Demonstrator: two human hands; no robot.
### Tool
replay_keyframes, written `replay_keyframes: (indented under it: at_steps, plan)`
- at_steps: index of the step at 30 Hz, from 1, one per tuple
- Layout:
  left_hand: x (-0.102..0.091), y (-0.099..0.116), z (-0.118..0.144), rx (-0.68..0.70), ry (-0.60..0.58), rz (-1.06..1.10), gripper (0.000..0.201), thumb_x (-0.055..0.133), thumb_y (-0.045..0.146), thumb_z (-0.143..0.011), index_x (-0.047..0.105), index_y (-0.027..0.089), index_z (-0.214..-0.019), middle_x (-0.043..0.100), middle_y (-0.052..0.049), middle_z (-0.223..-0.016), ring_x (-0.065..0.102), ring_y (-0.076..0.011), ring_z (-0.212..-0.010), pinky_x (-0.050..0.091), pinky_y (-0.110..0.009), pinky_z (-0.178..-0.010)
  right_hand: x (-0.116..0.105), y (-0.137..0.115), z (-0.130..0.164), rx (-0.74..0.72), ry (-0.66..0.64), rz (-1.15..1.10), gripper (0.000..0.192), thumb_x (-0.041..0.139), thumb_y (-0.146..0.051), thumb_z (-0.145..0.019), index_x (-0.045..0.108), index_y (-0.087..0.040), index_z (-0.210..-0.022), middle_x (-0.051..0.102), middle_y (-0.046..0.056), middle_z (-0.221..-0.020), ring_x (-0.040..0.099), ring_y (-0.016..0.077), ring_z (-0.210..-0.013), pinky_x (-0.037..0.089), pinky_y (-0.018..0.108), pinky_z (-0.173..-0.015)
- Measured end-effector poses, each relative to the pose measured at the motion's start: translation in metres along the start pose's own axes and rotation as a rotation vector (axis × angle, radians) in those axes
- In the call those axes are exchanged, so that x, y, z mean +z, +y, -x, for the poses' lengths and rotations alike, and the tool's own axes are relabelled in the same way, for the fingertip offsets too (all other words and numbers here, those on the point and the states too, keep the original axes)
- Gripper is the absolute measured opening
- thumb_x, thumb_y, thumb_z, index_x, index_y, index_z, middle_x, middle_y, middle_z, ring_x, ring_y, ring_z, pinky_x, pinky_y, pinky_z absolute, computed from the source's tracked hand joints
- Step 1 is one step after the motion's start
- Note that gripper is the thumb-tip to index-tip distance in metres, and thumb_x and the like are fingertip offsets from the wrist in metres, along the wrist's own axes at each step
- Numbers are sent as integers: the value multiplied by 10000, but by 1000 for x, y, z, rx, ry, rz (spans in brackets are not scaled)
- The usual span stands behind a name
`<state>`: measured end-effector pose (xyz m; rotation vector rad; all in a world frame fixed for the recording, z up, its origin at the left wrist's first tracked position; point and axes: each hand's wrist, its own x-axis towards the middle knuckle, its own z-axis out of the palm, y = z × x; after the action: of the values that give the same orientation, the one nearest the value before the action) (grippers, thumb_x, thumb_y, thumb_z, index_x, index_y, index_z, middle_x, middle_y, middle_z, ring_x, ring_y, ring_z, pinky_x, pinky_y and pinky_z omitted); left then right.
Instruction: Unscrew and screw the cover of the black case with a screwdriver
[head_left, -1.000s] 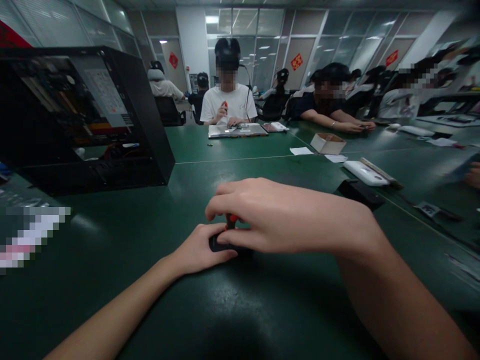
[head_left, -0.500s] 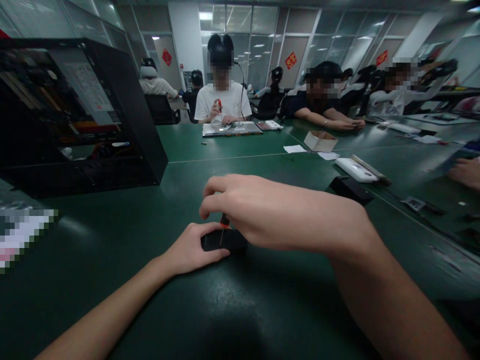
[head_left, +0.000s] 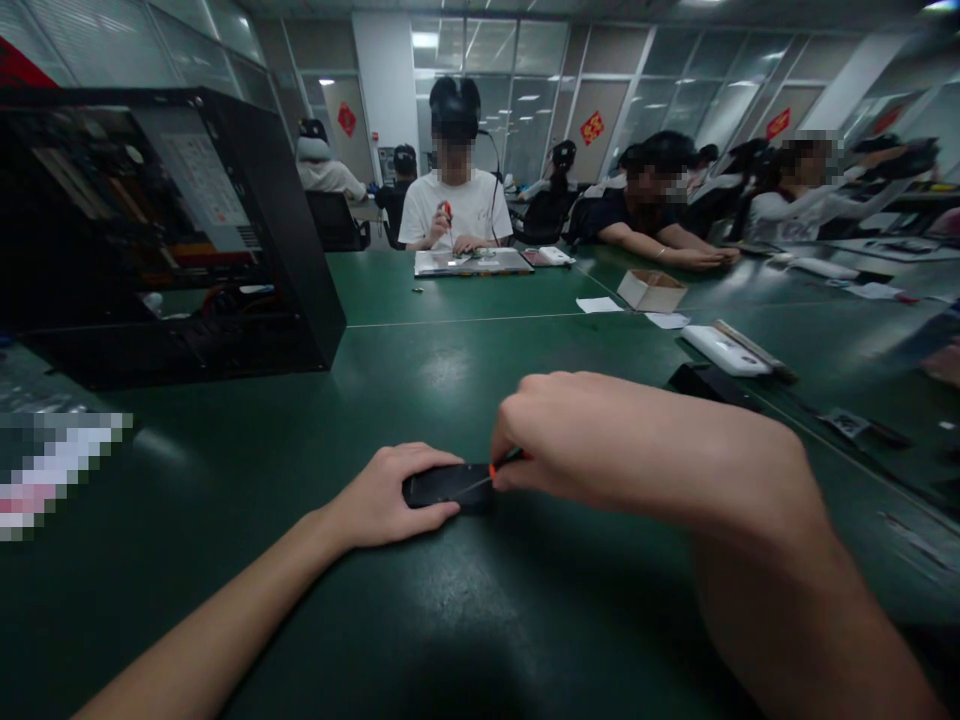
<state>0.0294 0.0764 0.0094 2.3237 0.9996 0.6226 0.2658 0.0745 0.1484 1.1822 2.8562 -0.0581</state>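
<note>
Left hand (head_left: 386, 495) lies on the green table (head_left: 465, 620), fingers pressed around a small black device (head_left: 448, 486). Right hand (head_left: 600, 445) pinches an orange-handled screwdriver (head_left: 495, 472), its tip slanting onto the device. Open computer case (head_left: 165, 230) stands far left.

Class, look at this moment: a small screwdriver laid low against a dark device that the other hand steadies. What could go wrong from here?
The screwdriver lies almost flat, so its tip might skid across the black device towards the left hand pinning it. The right hand grips near the tip, hiding the contact point. Loosened parts could be hard to see on the dark green table.
</note>
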Motion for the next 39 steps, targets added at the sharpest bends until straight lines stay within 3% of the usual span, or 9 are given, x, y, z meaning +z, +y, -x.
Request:
replay_keyframes:
  at_steps: [8,18,28,30,33,36,39]
  plan:
    - [-2,-7,2,-18,32,-45,390,722,322,-821,668,212,-1191,734,-51,-1129,690,-226,-979,509,-315,-886,-8,45,18,98,-46,-132,143,693,-344,-831,816,-274,-806,716,16,-715,578,133,-522,333,256,-487]
    - [0,-7,1,-13,36,-45,385,717,300,-815,659,206,-1184,738,-46,-1120,698,-222,-968,517,-304,-839,-7,34,-4,85,-215,-126,189,676,-347,-836,820,-255,-915,753,17,-827,658,151,-676,396,239,-568]
    - [0,-9,2,-9,40,-54,392,720,305,-819,650,219,-1196,733,-36,-1128,697,-220,-978,516,-307,-843,0,45,-13,111,-173,-134,227,708,-431,-855,815,-241,-918,755,33,-850,639,148,-660,378,244,-566]
    - [1,-10,1,-5,43,-55,393,723,302,-818,649,218,-1195,732,-34,-1130,696,-219,-980,515,-306,-849,12,56,-17,133,-135,-103,365,638,-532,-900,809,-213,-853,733,51,-764,596,143,-598,348,258,-554]
    - [2,-11,1,-15,48,-62,393,731,318,-819,653,220,-1191,735,-35,-1127,697,-223,-981,514,-315,-862,51,76,-18,128,-34,-45,546,493,-622,-959,771,-196,-760,690,57,-679,541,141,-558,288,274,-549]
    - [2,-11,1,-26,46,-68,388,733,347,-827,662,221,-1187,739,-37,-1118,698,-227,-977,515,-319,-861,103,90,-14,115,89,-61,579,379,-575,-1023,735,-194,-771,677,49,-696,556,142,-605,265,277,-580]
    - [2,-10,1,-29,44,-69,382,725,364,-838,669,221,-1188,742,-39,-1122,699,-228,-979,517,-317,-864,142,88,-10,89,184,-72,587,297,-490,-1067,695,-176,-770,675,45,-732,554,131,-634,268,276,-613]
